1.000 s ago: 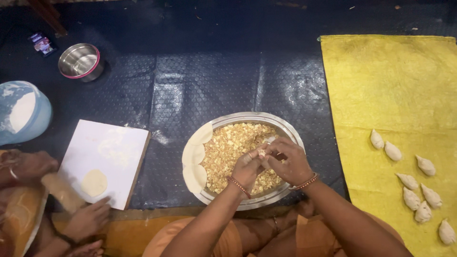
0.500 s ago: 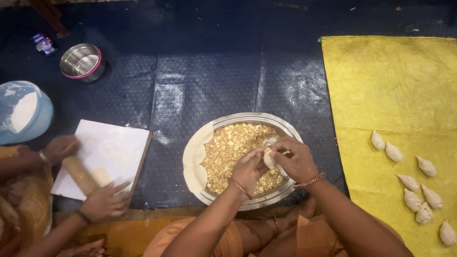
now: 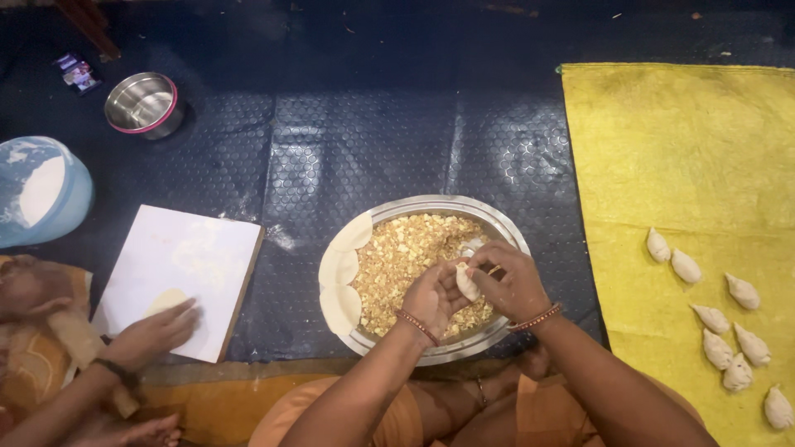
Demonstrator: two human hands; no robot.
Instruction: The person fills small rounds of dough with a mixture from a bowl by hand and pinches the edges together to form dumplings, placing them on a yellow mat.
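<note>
A small piece of dough (image 3: 466,281) sits between the person's two hands, held just above the near right part of a round metal tray (image 3: 505,233) that rests on the floor, and it looks part folded, so the step in hand seems to be closing a filled dumpling. The left hand (image 3: 432,298) cups the dough from below with its grip curled narrowly around it, while the right hand (image 3: 511,281) comes over the top, its fingertips (image 3: 479,266) pinching the edge. By my judgement the next move calls for a steady, even pinch along the open seam, with the cupped hand keeping the pocket level so no filling spills (how much of the seam is already shut cannot be told from here). Under the hands the tray is heaped with crumbly yellow filling (image 3: 406,261), and three flat dough rounds (image 3: 341,269) overlap along its left rim. To the right, well apart from the tray, a yellow cloth (image 3: 679,149) carries a loose cluster of finished dumplings (image 3: 712,319). To the left another person's hand (image 3: 157,331) rests on a white board (image 3: 190,265), touching a flattened dough disc (image 3: 168,298), with a rolling pin (image 3: 83,343) near it. Farther back stand a small steel bowl (image 3: 142,103) and a blue tub of flour (image 3: 41,192) on the dark mat (image 3: 373,124). Nothing crowds the folding hands; only the tray rim and the heaped filling lie close beneath them.
</note>
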